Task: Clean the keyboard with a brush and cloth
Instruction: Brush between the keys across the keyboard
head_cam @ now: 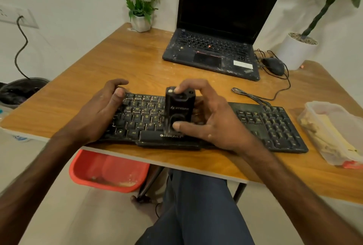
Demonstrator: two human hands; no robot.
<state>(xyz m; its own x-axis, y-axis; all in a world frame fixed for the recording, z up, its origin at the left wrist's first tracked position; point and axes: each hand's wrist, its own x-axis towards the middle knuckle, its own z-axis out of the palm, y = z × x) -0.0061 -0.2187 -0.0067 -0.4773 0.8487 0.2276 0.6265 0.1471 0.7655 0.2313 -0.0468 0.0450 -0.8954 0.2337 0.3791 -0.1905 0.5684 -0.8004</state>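
Observation:
A black keyboard (271, 122) with yellow key legends lies along the near edge of the wooden table (125, 64). My left hand (98, 113) grips the keyboard's left end, thumb on the top-left keys and fingers curled over the far edge. My right hand (208, 115) holds a black block-shaped brush (179, 109) upright on the middle keys, index finger on its top and thumb at its lower front. The brush's bristles are hidden against the keys. No cloth shows clearly.
An open black laptop (214, 48) stands at the back, with a wired mouse (274, 65) and loose cable to its right. A clear plastic container (334, 132) sits at the right edge. A flower pot (140, 22) stands far left; a red tray (108, 170) lies under the table.

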